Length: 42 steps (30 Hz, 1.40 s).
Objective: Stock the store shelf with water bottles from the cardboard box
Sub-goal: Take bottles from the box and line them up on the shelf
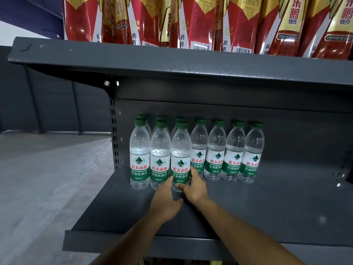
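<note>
Dark grey metal store shelf (pixel 257 207), seen from just in front of it. A row of clear plastic water bottles with green caps and green-and-white labels (pixel 215 155) stands upright toward the back left, seven across, with three more set in front of it at the left end. The third and rightmost of these front bottles (pixel 180 159) is the one being placed. The right hand (pixel 193 186) has its fingers curled round the bottle's lower right side and its thumb across the base. The left hand (pixel 165 204) touches the base from the left with its fingers bent toward it; whether it truly grips cannot be told. The bottle stands on the deck, touching its left neighbour. The cardboard box is not in view.

Risks, as judged from here: both hands hold low, so a push at the base could tip the tall bottle back into the row behind and topple several. Withdrawing the right hand carelessly may catch the bottle just beside it. Above, red-and-gold drink bottles (pixel 200 22) crowd the upper shelf (pixel 172 58), whose edge limits headroom when lifting.
</note>
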Each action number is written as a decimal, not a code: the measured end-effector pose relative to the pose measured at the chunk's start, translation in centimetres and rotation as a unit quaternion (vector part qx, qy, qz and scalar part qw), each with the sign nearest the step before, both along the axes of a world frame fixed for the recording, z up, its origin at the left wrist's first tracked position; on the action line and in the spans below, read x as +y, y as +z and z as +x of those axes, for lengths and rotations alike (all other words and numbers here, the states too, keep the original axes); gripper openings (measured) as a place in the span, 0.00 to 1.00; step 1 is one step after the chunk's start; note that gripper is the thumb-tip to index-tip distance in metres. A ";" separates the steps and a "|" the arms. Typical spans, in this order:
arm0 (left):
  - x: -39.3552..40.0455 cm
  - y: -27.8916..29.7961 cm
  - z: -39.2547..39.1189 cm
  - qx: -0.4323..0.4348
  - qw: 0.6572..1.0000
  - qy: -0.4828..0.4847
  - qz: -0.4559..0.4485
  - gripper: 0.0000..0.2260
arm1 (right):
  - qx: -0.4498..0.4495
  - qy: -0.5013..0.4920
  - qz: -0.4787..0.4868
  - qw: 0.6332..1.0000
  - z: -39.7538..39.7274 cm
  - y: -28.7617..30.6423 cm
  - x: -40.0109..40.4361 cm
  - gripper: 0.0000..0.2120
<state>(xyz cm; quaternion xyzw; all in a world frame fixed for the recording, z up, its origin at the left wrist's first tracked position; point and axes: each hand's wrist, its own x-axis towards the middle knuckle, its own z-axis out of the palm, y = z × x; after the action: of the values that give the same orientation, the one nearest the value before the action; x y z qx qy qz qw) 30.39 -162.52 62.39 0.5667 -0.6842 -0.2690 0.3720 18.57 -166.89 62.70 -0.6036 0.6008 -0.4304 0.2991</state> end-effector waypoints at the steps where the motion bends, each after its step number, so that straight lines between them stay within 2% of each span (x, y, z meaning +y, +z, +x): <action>1: 0.0 -0.1 0.0 0.001 1.000 0.001 0.002 0.30 | 0.002 0.000 -0.001 1.000 0.0 0.0 0.0 0.33; 10: -0.1 -0.5 0.1 -0.013 0.999 -0.002 0.032 0.36 | -0.023 0.017 -0.006 1.000 0.1 0.0 0.1 0.32; 21: 0.2 -0.8 0.3 -0.030 0.999 0.001 0.013 0.37 | -0.032 0.026 -0.003 0.999 0.0 -0.6 -0.1 0.33; 31: 0.0 -1.2 0.2 -0.021 1.000 0.006 0.021 0.38 | 0.008 0.026 -0.034 0.999 0.3 -1.0 -0.2 0.33; 42: 0.0 -1.4 0.3 -0.021 1.000 0.011 0.009 0.36 | -0.007 0.017 -0.033 0.999 0.3 -1.2 -0.3 0.36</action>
<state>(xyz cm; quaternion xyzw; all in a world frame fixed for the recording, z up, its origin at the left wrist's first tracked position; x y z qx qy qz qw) 30.67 -162.53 61.02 0.5837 -0.6829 -0.2589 0.3549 18.91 -167.16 61.47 -0.6197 0.5741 -0.4493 0.2906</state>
